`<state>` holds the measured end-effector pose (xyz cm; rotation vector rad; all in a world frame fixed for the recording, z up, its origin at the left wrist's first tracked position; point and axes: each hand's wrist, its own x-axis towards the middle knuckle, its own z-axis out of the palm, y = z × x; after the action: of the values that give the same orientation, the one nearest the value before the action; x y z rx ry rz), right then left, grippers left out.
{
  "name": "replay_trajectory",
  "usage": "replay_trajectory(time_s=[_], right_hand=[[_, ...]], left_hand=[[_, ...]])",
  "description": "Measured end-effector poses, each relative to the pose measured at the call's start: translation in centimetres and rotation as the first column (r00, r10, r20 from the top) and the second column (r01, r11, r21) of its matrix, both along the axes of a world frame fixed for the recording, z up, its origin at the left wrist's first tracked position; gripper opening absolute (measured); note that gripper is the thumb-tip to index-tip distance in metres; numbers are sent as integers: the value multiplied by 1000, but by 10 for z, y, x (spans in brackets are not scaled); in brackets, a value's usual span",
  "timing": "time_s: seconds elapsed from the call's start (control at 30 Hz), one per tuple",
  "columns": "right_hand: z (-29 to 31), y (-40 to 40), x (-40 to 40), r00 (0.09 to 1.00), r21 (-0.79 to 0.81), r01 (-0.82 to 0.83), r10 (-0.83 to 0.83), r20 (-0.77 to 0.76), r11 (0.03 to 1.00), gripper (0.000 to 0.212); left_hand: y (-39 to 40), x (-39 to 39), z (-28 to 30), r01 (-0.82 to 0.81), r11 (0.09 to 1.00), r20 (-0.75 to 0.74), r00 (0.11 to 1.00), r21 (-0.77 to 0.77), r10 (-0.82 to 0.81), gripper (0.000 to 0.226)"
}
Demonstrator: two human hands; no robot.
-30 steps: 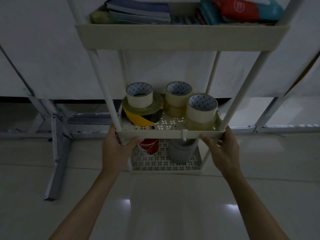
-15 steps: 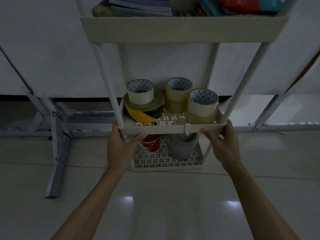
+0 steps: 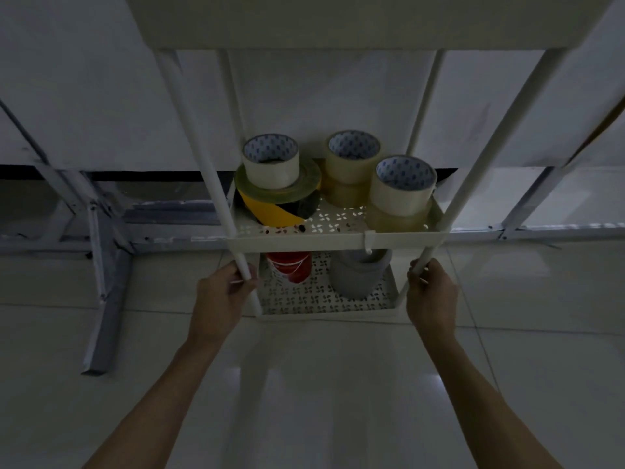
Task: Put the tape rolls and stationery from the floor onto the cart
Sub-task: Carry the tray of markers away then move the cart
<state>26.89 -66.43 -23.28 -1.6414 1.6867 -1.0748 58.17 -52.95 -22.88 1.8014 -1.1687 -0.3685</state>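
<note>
I've got my left hand wrapped round the cart's near-left post and my right hand round the near-right post, both just below the mid shelf – tape rolls already sit on it, more on the btm tray. Best to shift the cart slow and level w/ even pull so the stacks don't topple. No readable writing – only a blue pattern inside the cores.

The single head view looks forward and down, close to the cart above the floor.
</note>
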Motion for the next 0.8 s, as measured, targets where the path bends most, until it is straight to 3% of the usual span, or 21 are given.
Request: replay_trajectory(time_s=[0.23, 0.5, 0.57, 0.67, 0.8], right_hand=[[-2, 0, 5, 1000, -9, 14, -14, 15, 1000, 12], [-2, 0, 3, 997, 1, 11, -11, -80, 1000, 14], [1, 2, 2, 990, 83, 1, 11, -140, 997, 21], [8, 15, 3, 958, 239, -13, 80, -275, 971, 48], [16, 50, 18, 902, 260, -2, 114, -416, 966, 62]], left_hand=[[-2, 0, -2, 3, 1000, 53, 999, -29, -1, 13], [0, -2, -6, -2, 1000, 21, 1000, -21, 3, 17], [1, -2, -7, -10, 999, 24, 1000, 31, 10, 14], [9, -2, -6, 8, 995, -46, 999, 102, -3, 16], [33, -2, -13, -2, 990, -159, 987, 144, 25, 28]])
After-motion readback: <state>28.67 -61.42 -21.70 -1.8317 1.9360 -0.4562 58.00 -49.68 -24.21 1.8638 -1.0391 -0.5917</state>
